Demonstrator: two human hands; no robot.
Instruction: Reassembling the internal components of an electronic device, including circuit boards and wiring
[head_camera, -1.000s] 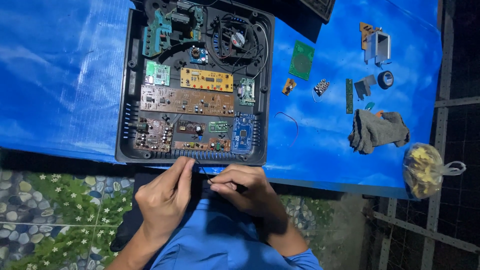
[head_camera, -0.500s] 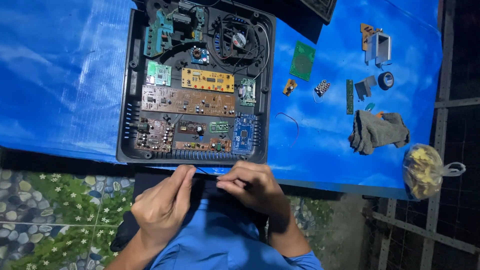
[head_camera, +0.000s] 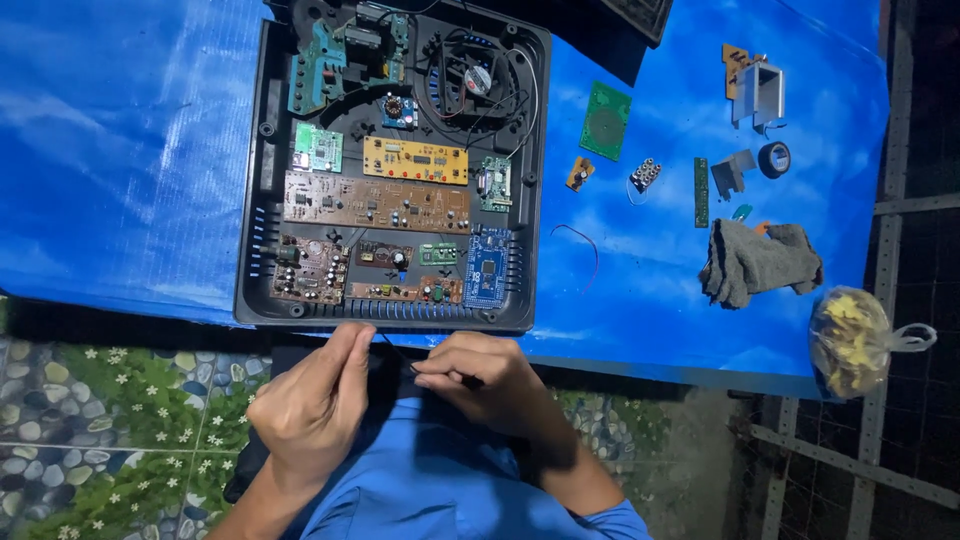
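Your left hand (head_camera: 312, 408) and right hand (head_camera: 478, 385) each pinch a thin black wire (head_camera: 398, 357), partly hidden by fingers, just below the rectangular black plastic casing (head_camera: 262, 190) of circuit boards.

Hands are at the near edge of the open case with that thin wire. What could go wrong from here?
The thin black wire pinched between the left hand and right hand might snap or slip if pulled. The open case sits at the table's near edge; a nudge could shift it off. Loose small parts could scatter.
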